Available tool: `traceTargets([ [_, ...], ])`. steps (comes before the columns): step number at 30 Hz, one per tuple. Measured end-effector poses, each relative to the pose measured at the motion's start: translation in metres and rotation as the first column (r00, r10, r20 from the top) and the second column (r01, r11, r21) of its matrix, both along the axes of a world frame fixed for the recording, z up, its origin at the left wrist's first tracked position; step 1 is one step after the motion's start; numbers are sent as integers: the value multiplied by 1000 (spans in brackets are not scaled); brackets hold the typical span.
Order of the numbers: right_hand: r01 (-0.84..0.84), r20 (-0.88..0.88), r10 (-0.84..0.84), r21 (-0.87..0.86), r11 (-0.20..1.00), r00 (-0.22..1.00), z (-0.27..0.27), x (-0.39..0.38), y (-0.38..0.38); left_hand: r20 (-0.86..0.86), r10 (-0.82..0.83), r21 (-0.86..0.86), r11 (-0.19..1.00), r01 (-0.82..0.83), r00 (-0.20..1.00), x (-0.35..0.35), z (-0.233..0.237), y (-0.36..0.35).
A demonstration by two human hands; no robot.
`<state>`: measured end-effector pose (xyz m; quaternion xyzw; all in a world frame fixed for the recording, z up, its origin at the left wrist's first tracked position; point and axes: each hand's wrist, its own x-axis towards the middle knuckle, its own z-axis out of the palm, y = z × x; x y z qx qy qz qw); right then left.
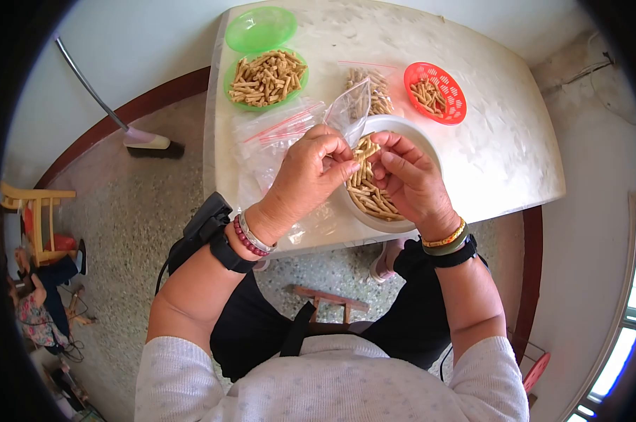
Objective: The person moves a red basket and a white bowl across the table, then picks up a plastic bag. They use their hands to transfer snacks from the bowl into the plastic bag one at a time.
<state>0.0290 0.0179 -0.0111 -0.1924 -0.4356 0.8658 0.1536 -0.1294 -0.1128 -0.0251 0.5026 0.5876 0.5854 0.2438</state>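
Over a white bowl (432, 144) of short tan sticks (369, 193), my two hands are close together. My left hand (314, 165) has its fingers closed by the edge of a clear plastic bag (351, 105) that stands up behind it. My right hand (410, 172) pinches a tan stick between thumb and forefinger, its other fingers curled. Flat clear zip bags (261, 144) lie left of the bowl. Behind the bowl rests a filled clear bag (375, 91) of the same sticks.
A green basket (267, 77) heaped with sticks stands at the back left, beside an empty green dish (261, 29). A red basket (453, 91) at the right holds a few sticks. A broom (149, 143) is left of the table; another person (40, 302) is at the far left.
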Motion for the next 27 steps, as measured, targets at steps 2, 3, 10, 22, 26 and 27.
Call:
traceTargets([
  [2,21,9,-22,39,999,1000,2,-1,-5,-99,39,1,999,-39,994,0,0,0],
  [3,43,17,-44,77,996,999,2,-2,-6,-99,39,1,999,-39,994,0,0,1],
  [10,86,-3,-88,217,972,996,-6,-3,-5,-205,93,66,995,-81,974,2,2,1],
  [22,115,-7,-118,291,950,993,-5,-2,-5,-297,123,107,990,-95,947,1,7,-2],
  [26,115,41,-137,341,933,990,-2,-4,-8,-316,146,94,988,-122,938,2,5,-2],
  [27,127,47,-154,362,923,987,1,-5,-9,-316,147,95,988,-123,937,2,6,-2],
])
